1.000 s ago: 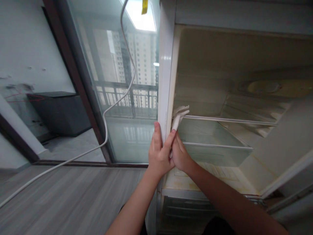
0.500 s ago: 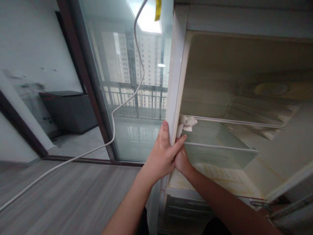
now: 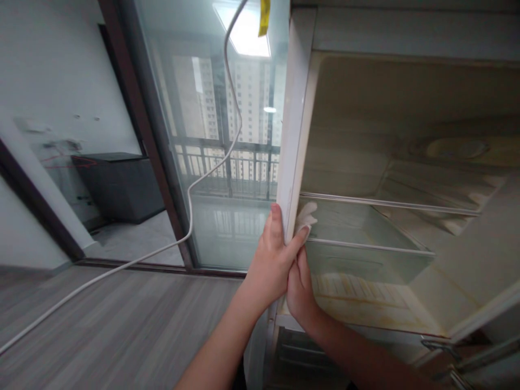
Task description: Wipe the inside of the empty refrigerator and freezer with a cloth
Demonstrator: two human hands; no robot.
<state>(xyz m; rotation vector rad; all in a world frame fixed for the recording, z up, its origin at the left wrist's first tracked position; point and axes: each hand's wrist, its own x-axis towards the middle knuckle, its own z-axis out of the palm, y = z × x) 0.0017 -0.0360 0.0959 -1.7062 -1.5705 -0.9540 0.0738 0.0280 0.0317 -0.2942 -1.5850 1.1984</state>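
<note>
An open refrigerator (image 3: 291, 124) with a yellowed inner lining fills the right side. Around its left front edge my left hand (image 3: 270, 265) is closed, fingers along the outer side and the thumb reaching over the front. Just inside that edge, my right hand (image 3: 301, 290) is closed on a crumpled white cloth (image 3: 307, 215), which sticks up above the fingers against the inner wall. The left thumb crosses in front of the right fingers and hides part of them. Beside the cloth are a glass shelf (image 3: 390, 201) and a lower clear drawer (image 3: 365, 262).
A white cable (image 3: 189, 203) hangs down and runs across the grey wood floor (image 3: 134, 319). Behind it is a sliding glass door (image 3: 221, 233) with a dark frame. A dark box-shaped unit (image 3: 122, 187) stands in the space at left. Brown-yellow stains mark the refrigerator's bottom.
The right hand and cloth have moved slightly down along the inner edge, below the upper shelf's front. The left hand keeps its hold. The view has shifted a little.
</note>
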